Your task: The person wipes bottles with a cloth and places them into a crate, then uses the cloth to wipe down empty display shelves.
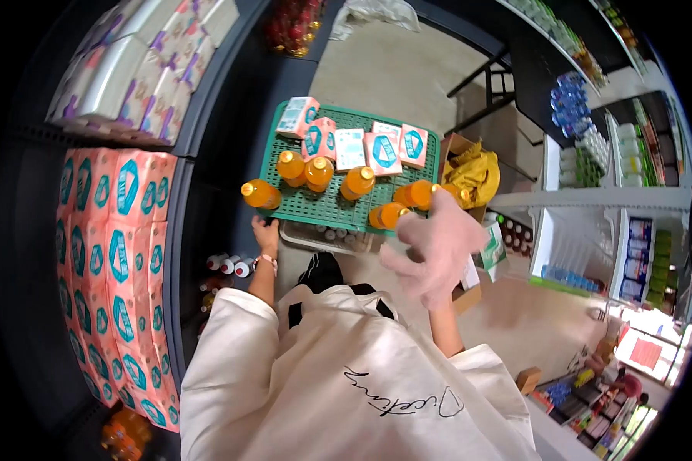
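Note:
My left hand [265, 236] is at the front left corner of a green plastic crate [296, 211]. Its fingers are apart, close to the crate's edge; contact is unclear. An orange drink bottle [260, 195] with a yellow cap leans just above that hand. Fluffy pink material, a glove or a cloth, covers my right hand [438, 250] and hides its fingers. Nearest to it are orange bottles [388, 215] at the crate's front right. More orange bottles [357, 184] and several pink-and-white tissue packs [382, 153] lie in the crate.
Stacked pink tissue packs [123, 261] fill the shelf at left, with white packs [138, 69] above. A cardboard box with yellow cloth [471, 175] stands right of the crate. Under it is a clear bin [338, 240]. Shelves of bottles [569, 104] line the right.

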Tool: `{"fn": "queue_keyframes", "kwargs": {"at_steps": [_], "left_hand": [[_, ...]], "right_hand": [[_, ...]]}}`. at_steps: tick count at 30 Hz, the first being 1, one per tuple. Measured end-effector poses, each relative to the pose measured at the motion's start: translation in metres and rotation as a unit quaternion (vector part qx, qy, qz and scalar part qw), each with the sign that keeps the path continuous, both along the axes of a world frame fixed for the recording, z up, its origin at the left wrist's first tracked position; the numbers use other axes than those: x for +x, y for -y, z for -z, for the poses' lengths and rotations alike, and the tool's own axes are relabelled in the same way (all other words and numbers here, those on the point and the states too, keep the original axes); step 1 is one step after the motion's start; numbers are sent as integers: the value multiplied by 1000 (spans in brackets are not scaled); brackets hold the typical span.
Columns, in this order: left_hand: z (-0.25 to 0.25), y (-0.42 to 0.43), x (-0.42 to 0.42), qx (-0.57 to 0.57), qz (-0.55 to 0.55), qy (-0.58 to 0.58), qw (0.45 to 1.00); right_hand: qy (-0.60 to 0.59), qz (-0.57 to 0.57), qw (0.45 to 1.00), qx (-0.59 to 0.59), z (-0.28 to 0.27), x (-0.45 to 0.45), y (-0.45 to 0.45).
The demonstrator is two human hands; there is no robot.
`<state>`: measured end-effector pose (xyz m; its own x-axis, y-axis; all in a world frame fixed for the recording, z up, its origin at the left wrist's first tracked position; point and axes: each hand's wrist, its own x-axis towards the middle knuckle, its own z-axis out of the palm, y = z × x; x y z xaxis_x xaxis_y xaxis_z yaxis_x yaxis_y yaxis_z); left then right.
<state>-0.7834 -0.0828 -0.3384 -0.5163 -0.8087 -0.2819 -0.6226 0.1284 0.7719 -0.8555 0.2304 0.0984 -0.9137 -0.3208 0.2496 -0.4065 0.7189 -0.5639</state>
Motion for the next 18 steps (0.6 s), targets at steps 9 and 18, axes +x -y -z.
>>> {"fn": "queue_keyframes", "kwargs": {"at_steps": [9,18], "left_hand": [[-109,-29,128,592,-210,-206,751],[-336,-115,171,672,-163,-626,362]], "right_hand": [[24,-140,990,21,24,36,30],[41,-256,966,-3,42,122,7]]}}
